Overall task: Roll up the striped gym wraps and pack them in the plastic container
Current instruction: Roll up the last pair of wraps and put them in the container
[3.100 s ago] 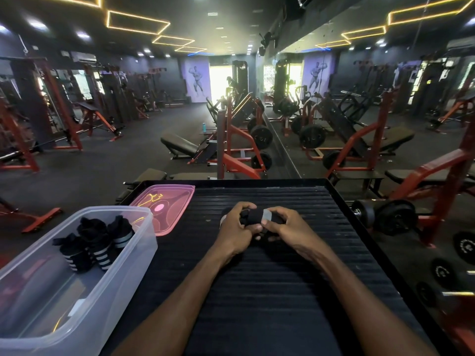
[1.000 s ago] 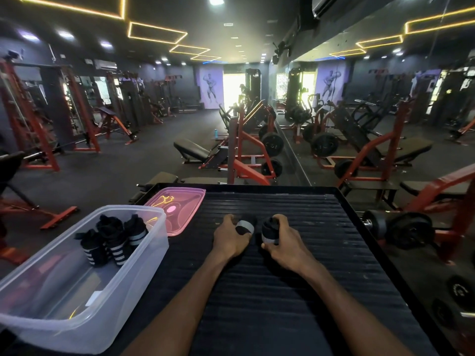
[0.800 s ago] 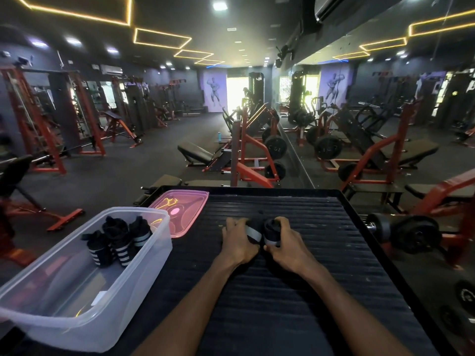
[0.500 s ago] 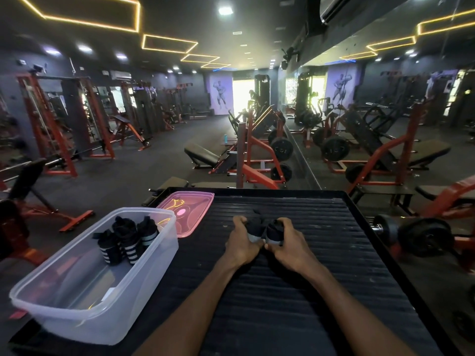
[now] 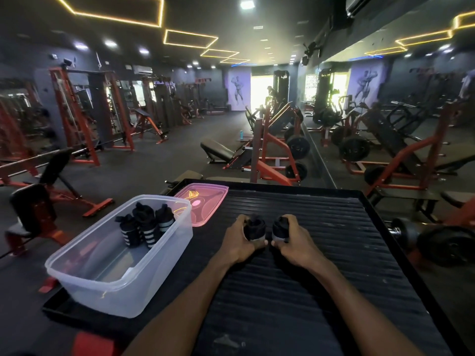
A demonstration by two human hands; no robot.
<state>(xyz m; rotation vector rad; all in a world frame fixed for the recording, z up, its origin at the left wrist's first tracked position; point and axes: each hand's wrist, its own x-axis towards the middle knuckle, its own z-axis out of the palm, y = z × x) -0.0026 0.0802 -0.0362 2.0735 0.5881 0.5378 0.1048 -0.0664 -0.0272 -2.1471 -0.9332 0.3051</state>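
Left hand (image 5: 237, 242) curled around one rolled black wrap (image 5: 254, 228); right hand (image 5: 293, 242) curled around a second rolled wrap (image 5: 280, 228). Both rolls upright on the ribbed black tabletop (image 5: 321, 291), just beside each other with a narrow gap between. Three rolled striped wraps (image 5: 145, 226) standing at the far end of the clear plastic container (image 5: 115, 286), left of the hands. Pink lid (image 5: 203, 199) lying flat just beyond the container.
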